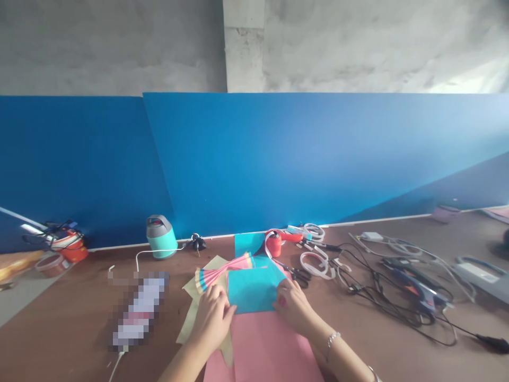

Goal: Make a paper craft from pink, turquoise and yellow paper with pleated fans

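Note:
A sheet of turquoise paper [251,290] lies over pink paper [272,345], its lower edge running straight across between my hands. At its left edge my left hand [214,318] is closed, thumb by the lower corner and fingers curled on the side. On the opposite edge, my right hand [293,305] pinches the paper with bent fingers; a bracelet circles that wrist. Just behind is a pleated paper fan [225,270] in pink, blue and cream. Pale yellow-green paper [190,318] sticks out under my left hand. Black-handled scissors [301,277] lie beyond my right hand.
A phone-like blurred object [141,310] and a turquoise canister [161,237] stand left. A red tape dispenser [274,244] sits behind the paper. Coiled white cable [316,263] and tangled black cords [377,302] spread right. A blue partition [278,159] borders the brown table [71,318].

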Motion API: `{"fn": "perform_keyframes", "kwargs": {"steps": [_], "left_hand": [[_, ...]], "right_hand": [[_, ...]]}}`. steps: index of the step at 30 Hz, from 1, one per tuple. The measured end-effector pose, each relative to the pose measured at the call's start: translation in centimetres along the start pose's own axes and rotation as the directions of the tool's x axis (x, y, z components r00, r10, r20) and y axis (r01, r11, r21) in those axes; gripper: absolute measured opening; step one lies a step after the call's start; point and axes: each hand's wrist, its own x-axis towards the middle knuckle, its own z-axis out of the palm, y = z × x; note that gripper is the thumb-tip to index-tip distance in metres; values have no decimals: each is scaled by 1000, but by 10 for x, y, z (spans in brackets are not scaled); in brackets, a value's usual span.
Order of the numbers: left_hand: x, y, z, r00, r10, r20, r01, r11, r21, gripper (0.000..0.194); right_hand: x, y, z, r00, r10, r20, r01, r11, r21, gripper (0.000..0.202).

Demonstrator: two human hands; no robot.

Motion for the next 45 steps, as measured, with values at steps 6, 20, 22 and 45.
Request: {"fn": "perform_keyframes", "kwargs": {"steps": [6, 20, 22, 45], "left_hand": [[-1, 2, -1, 1000, -8, -2, 8, 998, 56, 17], [-7, 34, 12, 951, 242, 194, -276, 946, 172, 36], [-12, 34, 21, 953, 220, 207, -265, 939, 221, 42], [-64, 1, 45, 968, 230, -97, -175, 904, 389, 50]], "right_hand": [[-2, 1, -2, 976, 219, 6, -218, 973, -75, 14], [-6, -10, -16, 977, 214, -22, -215, 968, -131, 23], [-7, -13, -19, 982, 186, -33, -189, 968, -168, 24], [-41, 35, 21, 873, -482, -77, 320, 684, -656, 42]]}}
